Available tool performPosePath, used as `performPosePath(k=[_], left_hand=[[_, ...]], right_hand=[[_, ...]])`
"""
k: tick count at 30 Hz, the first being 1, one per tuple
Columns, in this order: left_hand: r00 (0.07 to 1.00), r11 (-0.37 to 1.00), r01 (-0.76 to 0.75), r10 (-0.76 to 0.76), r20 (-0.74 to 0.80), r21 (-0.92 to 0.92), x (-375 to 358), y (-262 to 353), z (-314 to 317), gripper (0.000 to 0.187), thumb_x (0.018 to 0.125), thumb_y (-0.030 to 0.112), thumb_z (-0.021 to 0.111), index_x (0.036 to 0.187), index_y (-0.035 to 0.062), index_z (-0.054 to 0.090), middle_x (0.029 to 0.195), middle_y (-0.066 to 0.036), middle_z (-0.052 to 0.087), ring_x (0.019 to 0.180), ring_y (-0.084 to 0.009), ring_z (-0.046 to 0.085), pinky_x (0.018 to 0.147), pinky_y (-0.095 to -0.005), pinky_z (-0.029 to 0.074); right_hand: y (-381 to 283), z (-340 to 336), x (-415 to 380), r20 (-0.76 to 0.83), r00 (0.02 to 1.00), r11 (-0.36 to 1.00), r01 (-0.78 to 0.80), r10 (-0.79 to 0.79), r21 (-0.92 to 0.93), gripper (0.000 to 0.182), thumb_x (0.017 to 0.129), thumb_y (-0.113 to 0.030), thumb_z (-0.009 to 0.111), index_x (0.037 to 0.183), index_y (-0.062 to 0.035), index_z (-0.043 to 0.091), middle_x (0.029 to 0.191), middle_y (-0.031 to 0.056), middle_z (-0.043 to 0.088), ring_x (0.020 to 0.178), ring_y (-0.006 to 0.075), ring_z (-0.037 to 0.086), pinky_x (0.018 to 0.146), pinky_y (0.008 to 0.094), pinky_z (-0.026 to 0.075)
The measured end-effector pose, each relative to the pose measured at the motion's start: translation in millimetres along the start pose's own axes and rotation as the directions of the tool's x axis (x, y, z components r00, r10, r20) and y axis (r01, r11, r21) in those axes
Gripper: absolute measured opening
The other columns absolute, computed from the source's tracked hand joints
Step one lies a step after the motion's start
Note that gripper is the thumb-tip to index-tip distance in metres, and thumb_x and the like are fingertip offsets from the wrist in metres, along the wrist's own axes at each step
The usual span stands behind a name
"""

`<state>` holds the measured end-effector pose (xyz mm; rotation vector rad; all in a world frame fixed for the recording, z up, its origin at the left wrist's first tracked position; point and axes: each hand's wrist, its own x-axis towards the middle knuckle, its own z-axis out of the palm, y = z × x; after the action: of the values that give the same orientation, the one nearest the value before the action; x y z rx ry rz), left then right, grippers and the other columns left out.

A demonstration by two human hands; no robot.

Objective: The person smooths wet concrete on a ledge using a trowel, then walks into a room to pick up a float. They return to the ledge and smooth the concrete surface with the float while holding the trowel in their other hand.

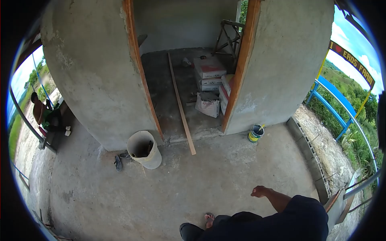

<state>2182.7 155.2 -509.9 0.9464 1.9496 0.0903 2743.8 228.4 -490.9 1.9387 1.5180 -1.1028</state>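
My right hand (260,191) hangs over the concrete floor (225,172), below a dark sleeve. Its fingers look loosely curled, with nothing visible in them. My left hand is out of view. Up and slightly left of the right hand, near the wall, a small paint can (254,135) with a yellow-blue label has something light sticking out. A long wooden board (179,96) lies through the doorway, its near end on the outer floor. Left of it stands a large whitish bucket (153,160) with dark items inside.
Dark slippers (118,162) lie beside the bucket. Inside the doorway are stacked boxes (210,69), an opened white sack (208,106) and a wooden stand (229,38). Hollow blocks (309,154) edge the floor at right. A person (40,110) sits at far left.
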Motion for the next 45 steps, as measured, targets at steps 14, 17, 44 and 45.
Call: performPosePath(k=[14,17,44,45], left_hand=[[0.967,0.924,-0.244,0.208,0.146,0.295,278,304,-169,0.031,0.094,0.032,0.050,0.092,0.0019,0.059,0.065,-0.012,0.060,0.060,-0.0271,0.065,0.052,-0.0405,0.052],[0.930,0.949,-0.296,0.261,0.258,0.106,279,479,-206,0.026,0.092,0.025,0.051,0.086,0.0005,0.056,0.068,-0.014,0.062,0.066,-0.0281,0.068,0.053,-0.0384,0.053],[0.498,0.590,-0.804,0.739,0.455,-0.077,556,1135,-84,0.055,0.099,0.040,0.044,0.140,0.0044,0.035,0.105,-0.031,0.062,0.090,-0.0424,0.064,0.080,-0.0452,0.050],[0.617,0.713,-0.701,0.604,0.505,0.004,561,1149,-110,0.050,0.099,0.039,0.044,0.137,0.0064,0.040,0.110,-0.032,0.060,0.092,-0.0425,0.064,0.081,-0.0453,0.050]], right_hand=[[-245,-234,203,-0.343,0.847,0.740,0.524,-0.405,0.422,0.030,0.090,-0.029,0.063,0.107,-0.0051,0.063,0.098,0.0165,0.068,0.095,0.0319,0.067,0.081,0.0404,0.053],[-297,-300,197,-0.478,0.796,0.612,0.596,-0.370,0.519,0.021,0.092,-0.019,0.061,0.104,-0.0034,0.063,0.089,0.0155,0.068,0.086,0.0267,0.069,0.076,0.0343,0.053],[-257,-846,577,-0.488,0.872,0.181,0.485,-0.029,0.856,0.030,0.088,-0.030,0.061,0.100,-0.0022,0.057,0.089,0.0119,0.061,0.074,0.0248,0.063,0.068,0.0377,0.053],[-260,-859,582,-0.124,0.992,-0.391,0.128,0.037,0.911,0.028,0.089,-0.028,0.060,0.100,-0.0023,0.056,0.089,0.0103,0.060,0.073,0.0232,0.063,0.067,0.0371,0.054]])
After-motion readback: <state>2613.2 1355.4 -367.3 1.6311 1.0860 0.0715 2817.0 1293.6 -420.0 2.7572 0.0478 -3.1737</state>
